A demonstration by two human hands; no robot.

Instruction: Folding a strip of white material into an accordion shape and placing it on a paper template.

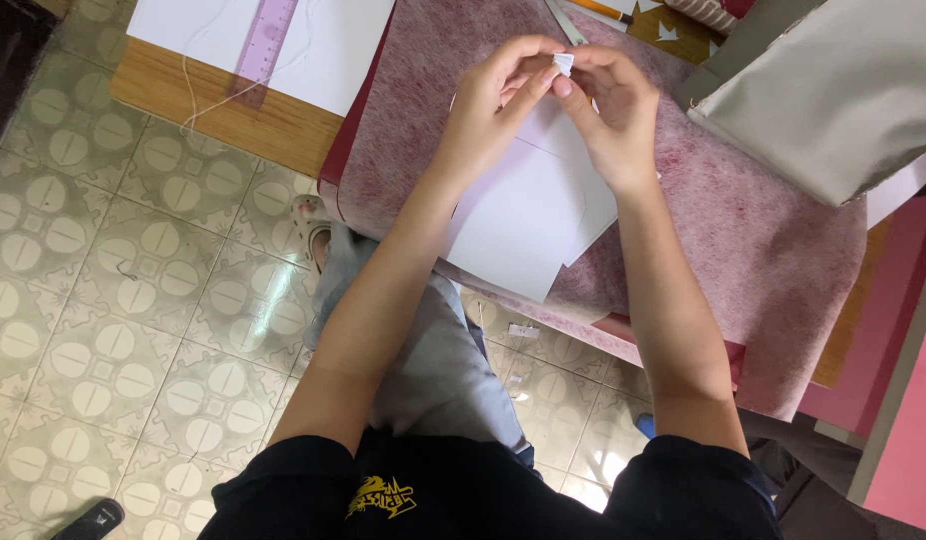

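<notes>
A tiny folded piece of white paper [563, 63] is pinched between the fingertips of both hands. My left hand [493, 105] holds it from the left and my right hand [615, 110] from the right, raised a little above a dark red felt mat [743, 230]. White paper sheets [528, 215] lie on the mat right under my hands, overlapping and reaching its near edge.
A purple ruler [265, 45] lies on a large white sheet [333, 50] with a loose string on a wooden board [253, 120] at the upper left. Grey fabric [833, 90] sits at the upper right. Patterned floor tiles [113, 300] spread left; pink furniture [903, 400] stands right.
</notes>
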